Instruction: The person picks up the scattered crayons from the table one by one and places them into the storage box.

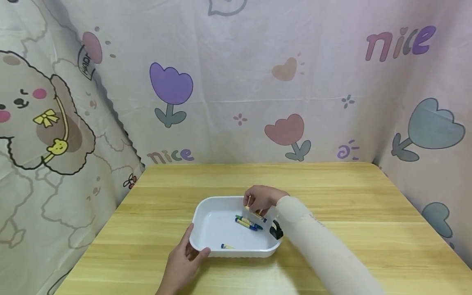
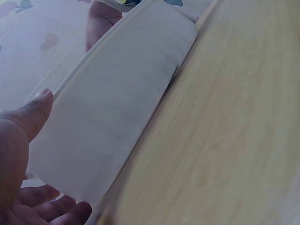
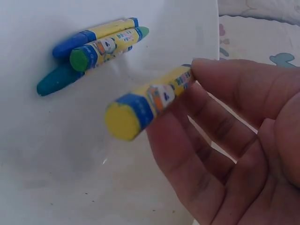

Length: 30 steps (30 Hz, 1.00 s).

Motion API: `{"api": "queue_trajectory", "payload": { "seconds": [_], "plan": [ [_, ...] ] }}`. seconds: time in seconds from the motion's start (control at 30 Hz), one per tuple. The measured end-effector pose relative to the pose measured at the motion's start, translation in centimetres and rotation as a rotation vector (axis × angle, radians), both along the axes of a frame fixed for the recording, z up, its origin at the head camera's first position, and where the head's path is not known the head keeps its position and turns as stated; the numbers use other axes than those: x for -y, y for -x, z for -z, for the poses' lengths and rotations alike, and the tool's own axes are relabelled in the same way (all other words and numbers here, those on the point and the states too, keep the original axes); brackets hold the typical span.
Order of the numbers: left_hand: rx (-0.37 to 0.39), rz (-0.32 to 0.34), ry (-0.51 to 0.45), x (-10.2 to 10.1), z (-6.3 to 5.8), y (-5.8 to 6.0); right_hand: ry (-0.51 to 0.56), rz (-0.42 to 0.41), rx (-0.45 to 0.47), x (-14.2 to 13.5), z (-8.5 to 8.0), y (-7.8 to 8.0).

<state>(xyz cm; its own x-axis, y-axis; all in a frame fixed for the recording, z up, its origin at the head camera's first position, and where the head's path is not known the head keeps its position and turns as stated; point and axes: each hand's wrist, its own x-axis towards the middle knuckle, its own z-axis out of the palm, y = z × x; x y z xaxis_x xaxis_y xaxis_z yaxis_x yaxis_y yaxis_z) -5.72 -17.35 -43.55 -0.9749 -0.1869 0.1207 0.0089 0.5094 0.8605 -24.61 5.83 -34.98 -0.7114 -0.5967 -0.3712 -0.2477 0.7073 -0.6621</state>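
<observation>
Fingers (image 3: 180, 171) of my right hand (image 1: 261, 198) pinch a yellow crayon (image 3: 149, 104) over the white tray (image 1: 214, 229), toward two o'clock from its centre. My left hand (image 1: 182, 262) grips the tray's corner at eight o'clock; three other crayons (image 3: 107, 46) lie together just off centre, toward three o'clock.

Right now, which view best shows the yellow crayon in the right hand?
Right wrist: the yellow crayon is large there, its end and label visible. Head shows it small, partly hidden by the right hand; left wrist doesn't clearly show it.
</observation>
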Motion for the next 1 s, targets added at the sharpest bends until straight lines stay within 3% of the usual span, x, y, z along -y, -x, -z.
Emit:
{"api": "queue_trajectory", "payload": {
  "seconds": [0.47,1.0],
  "plan": [
    [-0.009,0.016,0.013,0.4,-0.4,0.2,-0.049,-0.005,-0.015,0.4,-0.2,0.0],
    [-0.011,0.012,-0.020,0.1,-0.1,-0.2,0.031,0.043,-0.045,-2.9,-2.4,0.8]
  ]
}}
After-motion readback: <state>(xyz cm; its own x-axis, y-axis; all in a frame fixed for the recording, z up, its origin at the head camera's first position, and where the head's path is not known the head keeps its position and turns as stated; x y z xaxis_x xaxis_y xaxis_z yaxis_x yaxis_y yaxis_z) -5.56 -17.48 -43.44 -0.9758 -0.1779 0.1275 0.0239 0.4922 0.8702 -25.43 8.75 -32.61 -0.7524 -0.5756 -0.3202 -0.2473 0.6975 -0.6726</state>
